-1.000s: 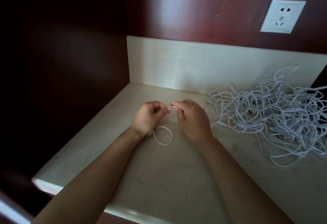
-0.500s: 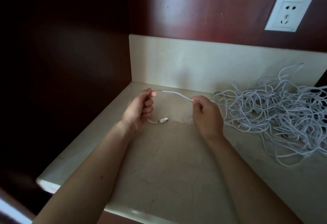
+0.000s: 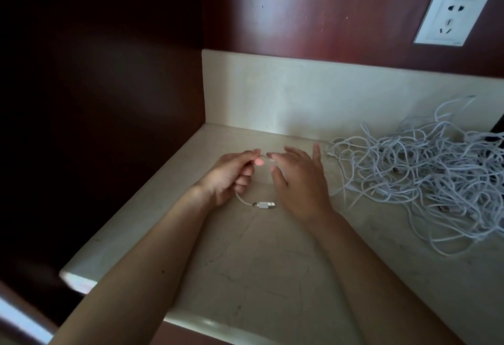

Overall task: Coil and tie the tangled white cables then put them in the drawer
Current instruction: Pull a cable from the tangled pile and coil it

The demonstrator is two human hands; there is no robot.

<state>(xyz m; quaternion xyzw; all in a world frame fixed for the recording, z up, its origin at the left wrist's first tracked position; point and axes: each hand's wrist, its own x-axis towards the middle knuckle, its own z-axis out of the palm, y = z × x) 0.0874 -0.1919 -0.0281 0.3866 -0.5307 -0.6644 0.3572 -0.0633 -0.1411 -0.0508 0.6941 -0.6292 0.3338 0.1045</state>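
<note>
**Right hand lets go; left keeps the cable**

The left hand [image 3: 231, 174] pinches the short white cable [image 3: 241, 198]. The right hand [image 3: 300, 181], which held it stretched half a second ago, has closed in with fingers spread, gripping nothing. The USB plug [image 3: 267, 205] lies on the counter [image 3: 245, 276], and the tangled pile [image 3: 422, 178] sits untouched to the right. Coiling looks barely begun.

Dim, shadowed left, slight blur

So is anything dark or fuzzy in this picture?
Head view: little light reaches the side panel, so it goes nearly black; the right hand looks smeared at its fingertips; the wide lens makes the socket look slanted.
</note>
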